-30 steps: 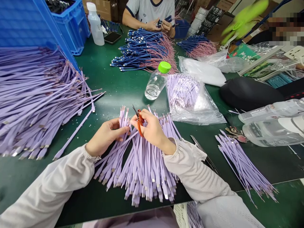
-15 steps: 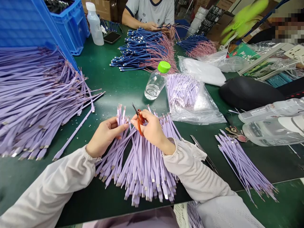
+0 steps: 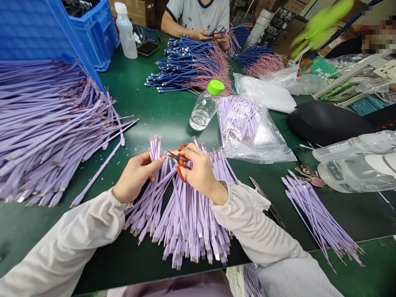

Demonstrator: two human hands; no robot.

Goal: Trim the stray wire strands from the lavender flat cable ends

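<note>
My left hand (image 3: 136, 175) is closed around several purple USB cables (image 3: 155, 147), whose stripped wire ends point up and away from me. In my right hand (image 3: 201, 171) are small scissors (image 3: 182, 175) with orange handles. Their dark blades point left, close to my left fingertips and the wire ends; a finger partly hides the blade tips. Below both hands a fanned pile of purple USB cables (image 3: 192, 222) lies on the green table (image 3: 123, 99), metal plugs toward me. Another large heap of purple cables (image 3: 46, 132) lies at the left.
A water bottle with a green cap (image 3: 203, 106) and a plastic bag of purple cables (image 3: 247, 128) stand ahead. Tweezers (image 3: 269, 204) and a small cable bundle (image 3: 318, 214) lie right. Across the table a person (image 3: 198, 20) handles blue cables (image 3: 185, 62). Blue crates (image 3: 89, 37) stand left.
The scissors have turned in my right hand, so the blades now point left and sit nearer my left fingertips. My left hand keeps its hold on the cables.
</note>
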